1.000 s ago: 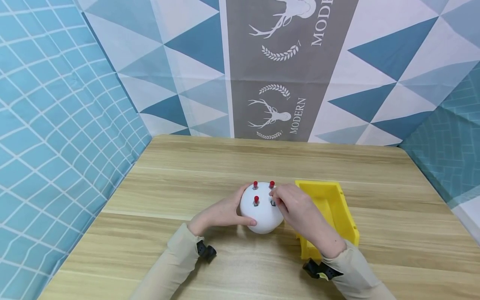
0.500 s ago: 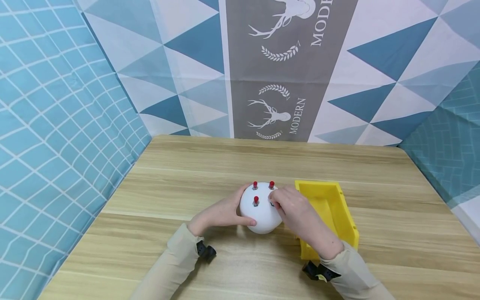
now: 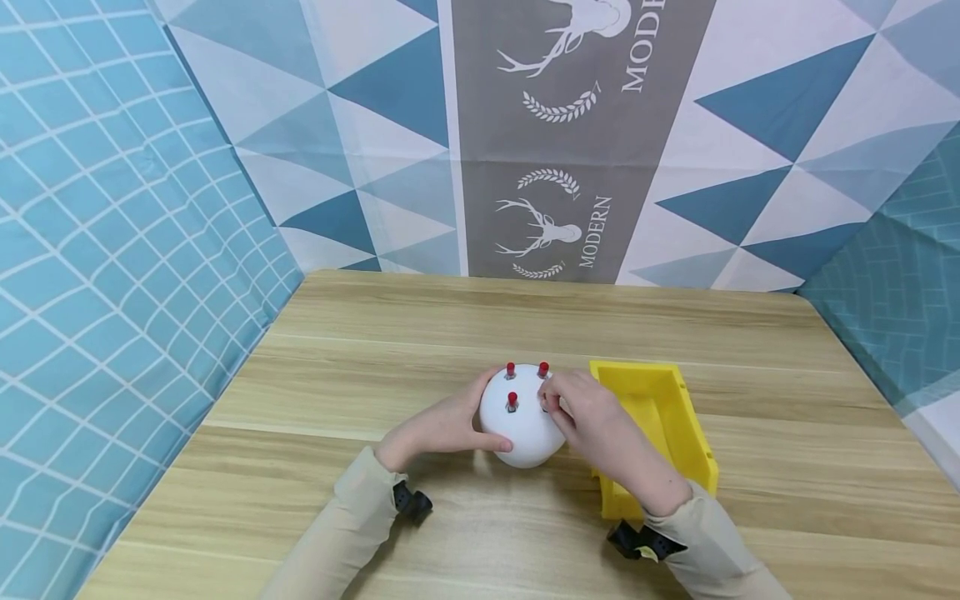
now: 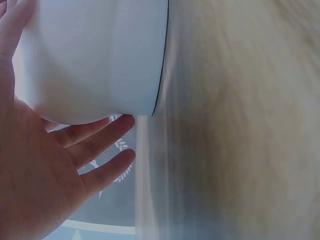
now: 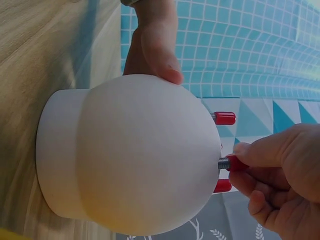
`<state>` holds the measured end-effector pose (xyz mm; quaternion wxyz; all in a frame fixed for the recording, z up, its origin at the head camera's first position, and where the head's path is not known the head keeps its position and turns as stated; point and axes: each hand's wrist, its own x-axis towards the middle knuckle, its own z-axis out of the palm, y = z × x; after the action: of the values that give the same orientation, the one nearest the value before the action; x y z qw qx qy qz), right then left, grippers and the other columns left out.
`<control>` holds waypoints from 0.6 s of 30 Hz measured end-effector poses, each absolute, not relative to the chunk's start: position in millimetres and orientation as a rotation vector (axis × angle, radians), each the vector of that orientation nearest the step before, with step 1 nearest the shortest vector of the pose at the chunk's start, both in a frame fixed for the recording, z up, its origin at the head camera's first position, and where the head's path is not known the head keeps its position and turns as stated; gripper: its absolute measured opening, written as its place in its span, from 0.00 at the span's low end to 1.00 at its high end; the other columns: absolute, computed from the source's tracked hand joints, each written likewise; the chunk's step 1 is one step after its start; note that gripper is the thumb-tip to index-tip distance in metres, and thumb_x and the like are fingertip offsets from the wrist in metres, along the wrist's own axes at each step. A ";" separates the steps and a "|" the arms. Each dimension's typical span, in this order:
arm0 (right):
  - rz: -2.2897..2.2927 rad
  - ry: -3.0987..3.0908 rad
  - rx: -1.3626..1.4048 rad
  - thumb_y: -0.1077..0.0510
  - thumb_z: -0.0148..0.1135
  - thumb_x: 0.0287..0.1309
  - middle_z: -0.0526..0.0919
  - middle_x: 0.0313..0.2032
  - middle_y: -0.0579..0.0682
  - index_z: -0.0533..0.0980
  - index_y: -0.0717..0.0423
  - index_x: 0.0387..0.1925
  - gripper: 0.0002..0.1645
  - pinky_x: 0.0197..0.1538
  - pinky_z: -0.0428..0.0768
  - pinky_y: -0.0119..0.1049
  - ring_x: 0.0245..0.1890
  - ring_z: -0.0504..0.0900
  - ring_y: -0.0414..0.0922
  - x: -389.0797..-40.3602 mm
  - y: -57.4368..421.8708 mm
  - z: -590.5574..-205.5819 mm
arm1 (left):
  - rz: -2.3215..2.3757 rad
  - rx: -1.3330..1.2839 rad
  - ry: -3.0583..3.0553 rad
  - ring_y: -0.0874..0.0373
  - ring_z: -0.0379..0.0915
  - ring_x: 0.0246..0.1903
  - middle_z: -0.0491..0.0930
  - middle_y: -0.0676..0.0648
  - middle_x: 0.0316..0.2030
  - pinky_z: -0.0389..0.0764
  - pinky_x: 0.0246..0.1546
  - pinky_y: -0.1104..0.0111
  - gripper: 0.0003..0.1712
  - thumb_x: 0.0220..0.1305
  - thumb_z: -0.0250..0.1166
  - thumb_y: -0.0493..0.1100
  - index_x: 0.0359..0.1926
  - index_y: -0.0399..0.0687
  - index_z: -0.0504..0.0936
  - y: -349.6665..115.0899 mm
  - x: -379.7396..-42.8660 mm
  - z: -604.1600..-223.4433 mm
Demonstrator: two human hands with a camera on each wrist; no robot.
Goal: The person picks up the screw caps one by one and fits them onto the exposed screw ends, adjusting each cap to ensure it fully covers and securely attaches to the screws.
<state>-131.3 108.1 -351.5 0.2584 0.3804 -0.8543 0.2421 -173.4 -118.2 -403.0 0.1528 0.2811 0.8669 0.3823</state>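
Note:
A white ball-shaped body on a short round base [image 3: 527,437] stands on the wooden table. My left hand [image 3: 448,419] holds its left side, thumb on the near side and the other fingers round the far side. In the left wrist view the fingertips lie along its wall. Several red-capped screws [image 3: 512,401] stick up from its top. My right hand [image 3: 596,417] pinches one of them at the top's near right. The right wrist view shows this red-capped screw [image 5: 236,163] between thumb and forefinger, its bare thread showing at the white surface.
A yellow open bin [image 3: 699,429] stands right of the white body, partly behind my right forearm. A black camera strap [image 3: 412,502] sits on each wrist. Patterned cloth [image 3: 397,150] rises behind the wooden table [image 3: 360,367].
My right fingers have shifted slightly on the red-capped screw, and the hand has turned a little. The left hand and the white body stay where they were.

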 end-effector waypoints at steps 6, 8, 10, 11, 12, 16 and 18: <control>0.681 -2.435 0.959 0.65 0.70 0.43 0.75 0.29 0.46 0.70 0.55 0.28 0.15 0.35 0.78 0.31 0.33 0.73 0.43 -129.3 110.9 -347.7 | 1.090 0.811 2.484 0.61 0.61 0.58 0.59 0.54 0.63 0.64 0.58 0.59 0.59 0.43 0.68 0.66 0.69 0.62 0.42 -117.8 -173.6 -402.8; 0.681 -2.474 0.923 0.63 0.70 0.43 0.76 0.29 0.46 0.71 0.54 0.28 0.14 0.35 0.77 0.30 0.33 0.73 0.43 -128.4 113.2 -346.8 | 1.082 0.818 2.485 0.60 0.61 0.59 0.59 0.53 0.63 0.64 0.58 0.58 0.60 0.43 0.68 0.66 0.69 0.62 0.41 -118.7 -173.8 -402.5; 0.676 -2.509 0.886 0.60 0.71 0.43 0.76 0.31 0.46 0.71 0.54 0.28 0.14 0.35 0.77 0.31 0.33 0.73 0.42 -127.7 116.8 -346.1 | 1.073 0.826 2.483 0.59 0.59 0.60 0.57 0.53 0.64 0.63 0.59 0.56 0.60 0.42 0.67 0.67 0.69 0.63 0.40 -120.4 -174.2 -401.7; 0.677 -2.524 0.871 0.59 0.70 0.44 0.77 0.32 0.47 0.71 0.53 0.28 0.14 0.34 0.76 0.31 0.33 0.73 0.42 -127.3 119.0 -345.5 | 1.070 0.824 2.479 0.59 0.58 0.61 0.57 0.53 0.65 0.63 0.59 0.56 0.60 0.42 0.67 0.68 0.70 0.64 0.40 -121.7 -174.4 -400.9; 0.679 -2.538 0.859 0.59 0.70 0.45 0.78 0.33 0.47 0.71 0.53 0.28 0.14 0.34 0.76 0.31 0.33 0.73 0.42 -127.1 121.4 -344.6 | 1.066 0.822 2.475 0.58 0.58 0.61 0.57 0.53 0.65 0.63 0.59 0.55 0.60 0.42 0.67 0.68 0.69 0.65 0.40 -123.2 -174.4 -399.7; 0.667 -2.552 0.842 0.58 0.68 0.47 0.79 0.33 0.46 0.71 0.51 0.28 0.12 0.35 0.75 0.33 0.33 0.74 0.41 -127.3 134.4 -341.4 | 1.055 0.811 2.470 0.58 0.60 0.59 0.61 0.56 0.62 0.65 0.56 0.55 0.56 0.42 0.67 0.67 0.68 0.72 0.44 -131.6 -175.1 -393.4; 0.634 -2.535 0.847 0.59 0.68 0.48 0.78 0.32 0.45 0.72 0.51 0.28 0.10 0.36 0.73 0.35 0.32 0.73 0.41 -128.7 143.2 -339.9 | 1.039 0.820 2.485 0.58 0.62 0.57 0.64 0.57 0.59 0.67 0.55 0.54 0.52 0.44 0.67 0.66 0.67 0.70 0.50 -137.1 -175.5 -389.6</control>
<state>-128.7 143.2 -339.9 0.1960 0.3024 -0.9049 0.2263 -175.5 -137.1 -389.6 0.1622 0.2875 0.8709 0.3641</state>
